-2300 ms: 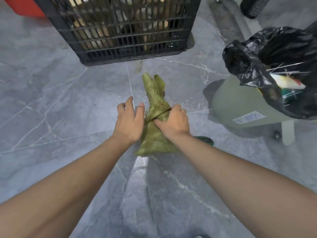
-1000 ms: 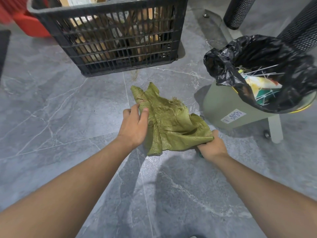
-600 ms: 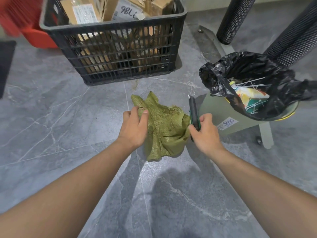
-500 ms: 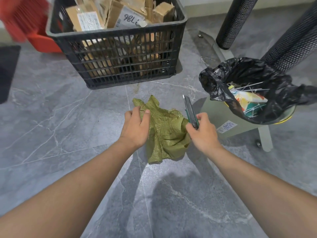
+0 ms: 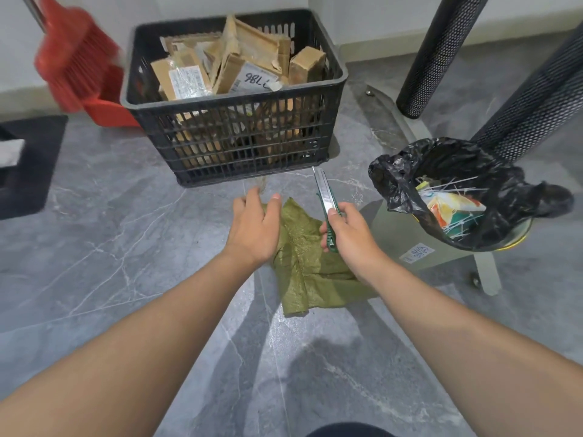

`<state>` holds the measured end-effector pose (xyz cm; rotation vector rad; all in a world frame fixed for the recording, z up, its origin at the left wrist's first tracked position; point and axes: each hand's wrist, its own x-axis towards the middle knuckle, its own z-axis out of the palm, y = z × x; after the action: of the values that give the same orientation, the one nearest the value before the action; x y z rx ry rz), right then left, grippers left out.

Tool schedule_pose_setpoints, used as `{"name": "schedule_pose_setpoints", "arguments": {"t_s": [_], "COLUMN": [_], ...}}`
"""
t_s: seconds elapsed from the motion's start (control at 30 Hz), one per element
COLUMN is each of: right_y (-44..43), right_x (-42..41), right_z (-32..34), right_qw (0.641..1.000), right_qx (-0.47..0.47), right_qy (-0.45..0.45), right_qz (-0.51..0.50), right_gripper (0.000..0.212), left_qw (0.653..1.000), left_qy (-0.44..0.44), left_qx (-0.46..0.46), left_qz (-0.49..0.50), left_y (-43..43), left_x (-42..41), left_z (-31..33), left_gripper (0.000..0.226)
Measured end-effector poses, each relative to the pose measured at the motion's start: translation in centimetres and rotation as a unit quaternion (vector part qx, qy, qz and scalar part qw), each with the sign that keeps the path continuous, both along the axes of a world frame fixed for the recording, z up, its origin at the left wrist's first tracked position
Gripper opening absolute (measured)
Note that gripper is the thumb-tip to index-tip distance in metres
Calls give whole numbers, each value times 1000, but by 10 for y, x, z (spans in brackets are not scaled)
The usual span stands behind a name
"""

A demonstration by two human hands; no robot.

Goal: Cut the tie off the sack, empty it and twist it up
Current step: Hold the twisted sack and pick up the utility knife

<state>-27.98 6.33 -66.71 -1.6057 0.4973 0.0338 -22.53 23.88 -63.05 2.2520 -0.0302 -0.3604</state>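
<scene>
The crumpled green woven sack (image 5: 307,266) hangs between my hands above the grey floor. My left hand (image 5: 255,228) holds its upper left edge under the palm, with the thumb and forefinger apart above it. To the right of the sack, my right hand (image 5: 347,231) is closed on a green utility knife (image 5: 325,200). The knife's long metal blade is extended and points away from me towards the crate. No tie shows on the sack.
A black plastic crate (image 5: 233,143) full of cardboard pieces stands straight ahead. A bin with a black liner (image 5: 457,190) and rubbish is at the right, with black mesh legs (image 5: 438,52) behind it. A red broom (image 5: 75,61) is at the far left, by a dark mat (image 5: 28,165).
The twisted sack has come loose and opened out. My right hand let go of it, picked up the knife beside it and raised it. The view has lifted and tilted towards the crate.
</scene>
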Motion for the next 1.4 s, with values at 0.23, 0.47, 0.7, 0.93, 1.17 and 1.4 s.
{"name": "schedule_pose_setpoints", "arguments": {"t_s": [0.23,0.47,0.7,0.93,1.17,1.4], "right_y": [28,62,78,80,40,-32], "right_x": [-2,-19,-12,-7,6,29], "right_z": [71,219,432,616,724,752], "right_qw": [998,996,986,993,984,973], "right_qx": [31,60,157,71,-19,-112], "right_qy": [21,53,43,-7,-43,-51], "right_qz": [-56,-45,-37,-97,-170,-196], "right_gripper": [16,13,23,35,28,19], "left_qw": [999,998,999,1000,997,996], "left_qy": [32,57,29,-4,-47,-43], "left_qx": [5,10,9,-15,-27,-38], "left_qz": [-1,13,18,-22,-51,-69], "left_y": [14,37,49,39,10,-55], "left_x": [-4,-15,-9,-3,17,35], "left_z": [76,228,437,618,716,727], "left_gripper": [67,65,60,61,60,65]}}
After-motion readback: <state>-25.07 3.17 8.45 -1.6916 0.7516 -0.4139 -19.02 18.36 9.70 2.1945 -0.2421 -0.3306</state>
